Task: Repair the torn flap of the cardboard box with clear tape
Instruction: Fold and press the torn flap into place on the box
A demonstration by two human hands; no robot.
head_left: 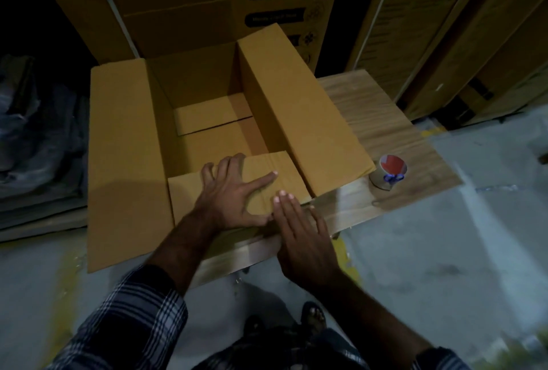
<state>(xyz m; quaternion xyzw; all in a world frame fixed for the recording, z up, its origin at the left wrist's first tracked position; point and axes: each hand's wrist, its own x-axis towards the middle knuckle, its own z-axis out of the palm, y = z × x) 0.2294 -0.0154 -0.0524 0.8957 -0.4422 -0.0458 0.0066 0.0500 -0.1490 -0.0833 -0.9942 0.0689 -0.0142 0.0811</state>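
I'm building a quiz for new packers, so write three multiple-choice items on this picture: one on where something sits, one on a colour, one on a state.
1. Where is the tape roll?
A. Inside the cardboard box
B. On the wooden board, right of the box
C. In the left hand

2. What colour shows in the middle of the tape roll's top face?
A. Red
B. Green
C. Yellow

3. What are the hands doing?
A. Both pressed flat on the near flap
B. Both lifting the box
C. One holding scissors

Answers:
1. B: the roll stands on the wooden board, beside the cardboard box and outside it.
2. A: a red patch fills the middle of its upper face.
3. A: the left hand and the right hand lie open, fingers spread, on the near flap, holding nothing.
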